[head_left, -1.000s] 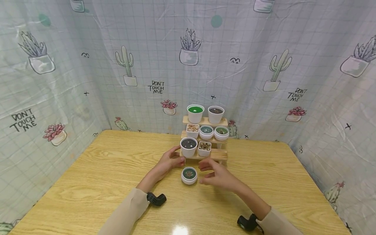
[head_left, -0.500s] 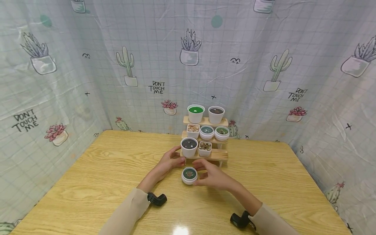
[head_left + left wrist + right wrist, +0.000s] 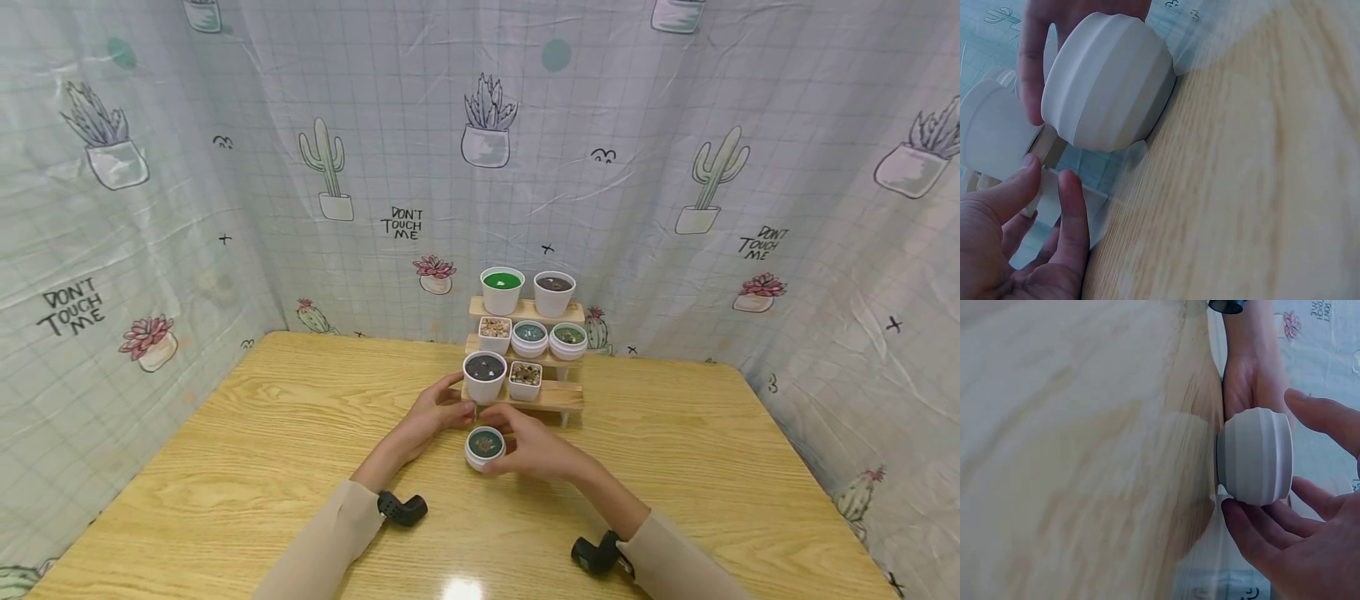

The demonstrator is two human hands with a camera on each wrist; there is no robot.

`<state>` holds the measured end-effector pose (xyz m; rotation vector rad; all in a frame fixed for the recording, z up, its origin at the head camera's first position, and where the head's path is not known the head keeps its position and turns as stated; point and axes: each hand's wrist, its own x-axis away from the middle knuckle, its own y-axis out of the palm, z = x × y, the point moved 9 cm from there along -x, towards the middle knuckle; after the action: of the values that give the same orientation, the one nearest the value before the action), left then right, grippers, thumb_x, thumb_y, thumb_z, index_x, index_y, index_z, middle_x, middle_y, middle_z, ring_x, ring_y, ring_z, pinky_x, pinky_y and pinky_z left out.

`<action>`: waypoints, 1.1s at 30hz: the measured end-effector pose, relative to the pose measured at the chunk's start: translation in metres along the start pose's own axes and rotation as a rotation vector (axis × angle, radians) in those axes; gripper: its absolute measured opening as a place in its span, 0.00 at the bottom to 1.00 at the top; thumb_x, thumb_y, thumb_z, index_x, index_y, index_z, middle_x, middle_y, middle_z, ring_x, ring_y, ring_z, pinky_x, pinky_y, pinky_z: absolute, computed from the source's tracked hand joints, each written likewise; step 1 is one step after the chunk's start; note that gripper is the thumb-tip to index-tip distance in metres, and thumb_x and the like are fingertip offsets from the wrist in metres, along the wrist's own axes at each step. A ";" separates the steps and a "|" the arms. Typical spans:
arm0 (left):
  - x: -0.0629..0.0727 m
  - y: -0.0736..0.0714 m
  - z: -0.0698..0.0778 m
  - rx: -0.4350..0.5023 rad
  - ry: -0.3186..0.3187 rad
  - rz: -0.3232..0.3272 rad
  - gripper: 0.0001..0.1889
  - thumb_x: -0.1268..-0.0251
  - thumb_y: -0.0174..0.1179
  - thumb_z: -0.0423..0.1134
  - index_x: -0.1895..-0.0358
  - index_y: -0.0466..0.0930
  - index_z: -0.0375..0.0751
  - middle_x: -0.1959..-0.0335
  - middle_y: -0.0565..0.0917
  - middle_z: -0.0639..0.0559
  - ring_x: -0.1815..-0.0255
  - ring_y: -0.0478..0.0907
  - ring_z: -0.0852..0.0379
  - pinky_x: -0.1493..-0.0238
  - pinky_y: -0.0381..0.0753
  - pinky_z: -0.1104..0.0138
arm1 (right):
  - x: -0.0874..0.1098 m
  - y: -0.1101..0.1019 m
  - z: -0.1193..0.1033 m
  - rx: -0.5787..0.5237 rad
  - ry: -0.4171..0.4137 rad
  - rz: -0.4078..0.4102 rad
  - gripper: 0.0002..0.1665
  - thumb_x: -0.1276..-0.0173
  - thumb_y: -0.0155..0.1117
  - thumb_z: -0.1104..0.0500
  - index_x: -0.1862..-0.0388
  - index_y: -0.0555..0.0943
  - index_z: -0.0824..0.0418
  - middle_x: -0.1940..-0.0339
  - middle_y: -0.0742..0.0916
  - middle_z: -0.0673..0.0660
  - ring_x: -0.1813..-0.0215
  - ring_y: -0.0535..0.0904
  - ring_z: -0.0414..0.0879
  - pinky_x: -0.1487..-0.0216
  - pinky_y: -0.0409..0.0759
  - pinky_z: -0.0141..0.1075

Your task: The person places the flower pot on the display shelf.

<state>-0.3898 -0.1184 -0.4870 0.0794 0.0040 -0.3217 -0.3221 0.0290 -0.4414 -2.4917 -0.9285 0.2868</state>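
A small round white pot (image 3: pixel 484 448) with a dark green top stands on the table before a tiered wooden stand (image 3: pixel 558 395). My right hand (image 3: pixel 536 446) curves around the pot's right side. In the right wrist view, its thumb (image 3: pixel 1325 419) stands apart from the pot (image 3: pixel 1257 456), while the fingers lie close behind it. At the stand's lower left corner is my left hand (image 3: pixel 427 419); in the left wrist view, its thumb and forefinger (image 3: pixel 1072 212) hold the stand's edge at a white leg. A white pot with dark filling (image 3: pixel 484 379) sits just above that hand.
The lowest tier also bears a square pot with pebbles (image 3: pixel 525 381). On the middle tier are a square pot (image 3: pixel 495 333) and two round pots; the top tier holds a green-filled pot (image 3: pixel 502 292) and a brown-filled pot (image 3: pixel 553 294). A printed curtain (image 3: pixel 600 200) hangs behind.
My right hand has moved left from beside the small round pot until its fingers and thumb reach around it. The left hand stays at the stand's corner.
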 end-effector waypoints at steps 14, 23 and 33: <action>0.000 0.001 -0.002 -0.008 -0.004 -0.009 0.38 0.29 0.64 0.31 0.19 0.58 0.43 0.44 0.76 0.39 0.57 0.85 0.56 0.48 0.89 0.64 | -0.007 0.005 0.000 0.013 -0.025 -0.045 0.42 0.40 0.79 0.60 0.30 0.70 0.65 0.35 0.82 0.60 0.36 0.78 0.51 0.36 0.82 0.41; -0.001 -0.003 -0.002 -0.024 0.001 0.011 0.36 0.29 0.64 0.31 0.20 0.61 0.43 0.45 0.77 0.40 0.57 0.85 0.56 0.49 0.89 0.65 | -0.008 0.008 0.005 -0.015 -0.027 -0.085 0.40 0.41 0.78 0.62 0.31 0.72 0.65 0.38 0.83 0.59 0.41 0.79 0.46 0.40 0.80 0.31; 0.000 -0.001 -0.001 -0.028 -0.005 0.003 0.37 0.29 0.63 0.31 0.20 0.59 0.45 0.44 0.76 0.39 0.57 0.85 0.56 0.48 0.89 0.64 | -0.007 0.008 0.007 -0.008 -0.055 -0.088 0.36 0.40 0.78 0.63 0.33 0.75 0.61 0.40 0.84 0.58 0.43 0.79 0.45 0.43 0.80 0.29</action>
<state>-0.3904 -0.1192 -0.4878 0.0512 0.0038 -0.3190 -0.3256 0.0218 -0.4513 -2.4529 -1.0605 0.3240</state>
